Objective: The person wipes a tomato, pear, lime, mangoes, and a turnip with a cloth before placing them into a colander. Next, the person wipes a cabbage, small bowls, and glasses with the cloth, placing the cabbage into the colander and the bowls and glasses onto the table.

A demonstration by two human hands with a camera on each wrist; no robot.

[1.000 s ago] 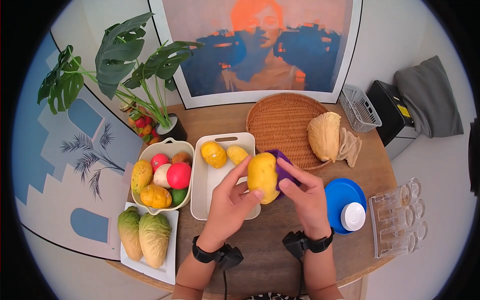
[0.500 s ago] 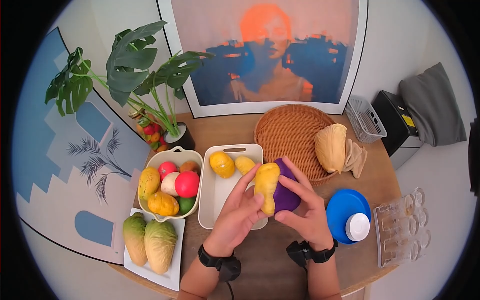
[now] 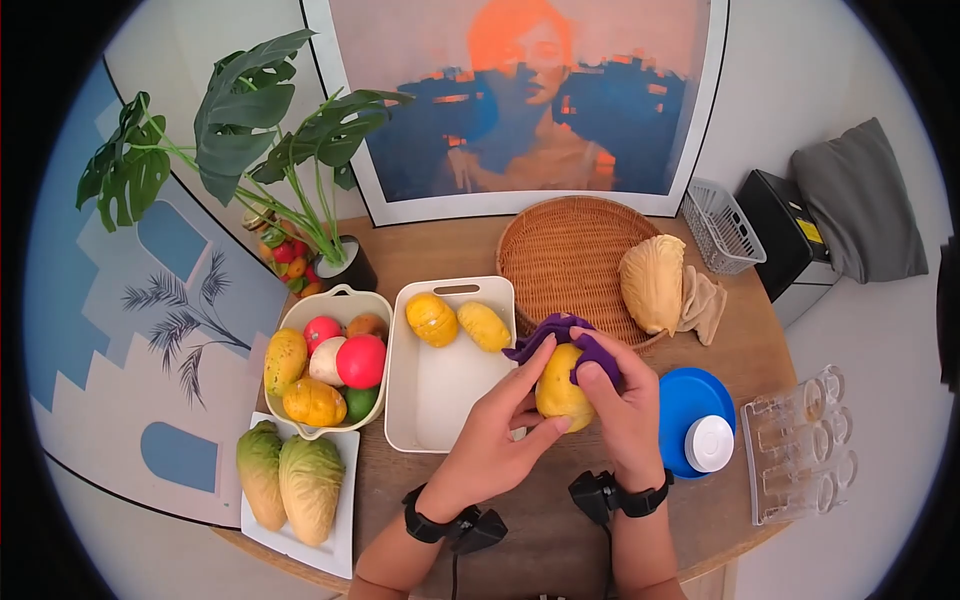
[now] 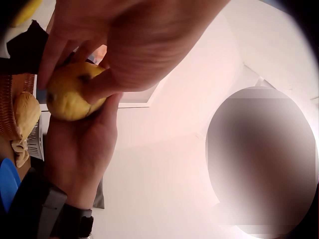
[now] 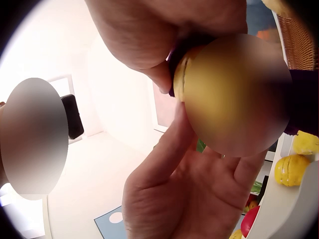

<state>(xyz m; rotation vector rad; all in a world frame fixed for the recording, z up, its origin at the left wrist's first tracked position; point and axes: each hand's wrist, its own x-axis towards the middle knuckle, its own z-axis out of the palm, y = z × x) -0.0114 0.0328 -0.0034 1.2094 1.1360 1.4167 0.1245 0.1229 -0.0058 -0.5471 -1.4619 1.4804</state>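
Note:
Both hands are around a lumpy yellow fruit (image 3: 562,397), held up over the table's middle, right of the white bin. My left hand (image 3: 498,432) grips it from the left, thumb along the near side. A purple cloth (image 3: 597,358) is pinched by my right hand (image 3: 624,415) against the fruit's upper right. Part of the cloth hangs out behind the left fingertips. In the left wrist view the fruit (image 4: 67,99) shows dark spots, with the left thumb pressed on it. In the right wrist view a blurred patch covers most of the fruit.
Two yellow fruits lie in the white bin (image 3: 450,425). Left of it are a bowl (image 3: 322,432) of fruit and a white plate (image 3: 343,500) with two cabbages. A wicker tray (image 3: 560,250) stands behind; a blue plate (image 3: 680,395) and glass mugs (image 3: 800,440) stand right.
Both hands have moved slightly right and nearer the body, turning the fruit between them. The purple cloth has shifted from the fruit's right side over its top.

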